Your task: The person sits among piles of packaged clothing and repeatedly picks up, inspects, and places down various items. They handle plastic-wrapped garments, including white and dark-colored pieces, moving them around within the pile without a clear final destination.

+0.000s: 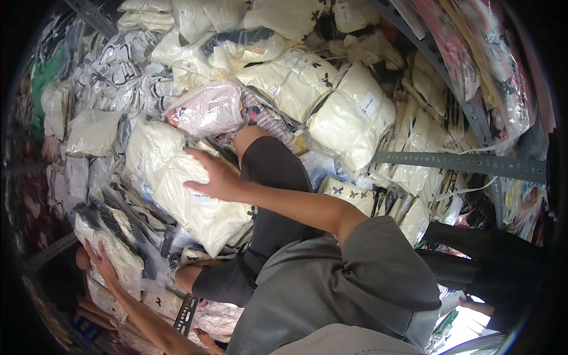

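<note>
My right hand [217,175] rests with fingers spread on a large clear plastic bag of cream folded cloth [204,217], beside its white label. Lower left, my left hand [103,265] lies against the outer side of a plastic-wrapped bundle [117,244] of cream and dark folded cloth. Whether its fingers grip the bundle is not clear. Between my right hand and my bent knee [250,137], dark folded pieces show under the bag's edge. A pink printed bagged pack [206,108] lies just beyond the cream bag.
Bulging cream bags [350,120] pile up beyond my knees. Grey-white packs [115,71] lie upper left. A perforated metal bar [461,164] juts in from the right; another perforated upright [186,313] stands below. A person in dark clothes [483,266] is at lower right.
</note>
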Available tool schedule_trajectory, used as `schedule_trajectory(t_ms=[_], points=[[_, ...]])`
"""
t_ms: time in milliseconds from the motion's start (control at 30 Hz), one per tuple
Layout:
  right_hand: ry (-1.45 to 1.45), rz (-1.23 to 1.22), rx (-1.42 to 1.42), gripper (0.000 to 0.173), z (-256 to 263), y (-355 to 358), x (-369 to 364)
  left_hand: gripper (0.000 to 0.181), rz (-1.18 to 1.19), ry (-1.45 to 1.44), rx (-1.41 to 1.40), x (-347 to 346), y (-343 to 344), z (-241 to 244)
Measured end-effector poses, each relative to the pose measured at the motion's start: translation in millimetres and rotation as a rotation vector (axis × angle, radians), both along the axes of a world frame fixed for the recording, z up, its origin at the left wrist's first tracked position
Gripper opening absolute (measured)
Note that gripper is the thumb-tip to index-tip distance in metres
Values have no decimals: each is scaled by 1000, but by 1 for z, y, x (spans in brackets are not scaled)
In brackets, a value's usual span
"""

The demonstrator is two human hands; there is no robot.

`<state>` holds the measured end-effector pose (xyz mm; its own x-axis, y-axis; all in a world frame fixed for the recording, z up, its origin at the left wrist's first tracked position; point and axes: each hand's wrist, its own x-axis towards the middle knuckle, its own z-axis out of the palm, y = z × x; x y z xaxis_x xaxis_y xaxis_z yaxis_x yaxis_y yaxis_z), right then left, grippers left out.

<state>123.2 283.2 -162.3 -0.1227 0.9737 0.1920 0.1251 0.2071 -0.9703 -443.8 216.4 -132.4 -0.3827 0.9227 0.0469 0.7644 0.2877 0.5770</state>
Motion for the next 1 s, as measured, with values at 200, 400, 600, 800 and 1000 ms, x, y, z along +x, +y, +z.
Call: schedule_trajectory(t_ms=[200,400,600,800,1000], points=[[-122,-172,-46,66,8,-13,89,66,9,-166,-8,-9,2,43],[-169,-508,-53,48,16,9,171,64,29,-70,106,29,7,83],[-602,-946,30,32,12,107,388,48,-203,435,524,191,-16,130],[-1634,-546,-443,41,-93,142,617,34,-400,52,108,404,-30,-48],[-905,-942,-469,58,-78,163,598,39,-233,259,62,461,-45,-130]])
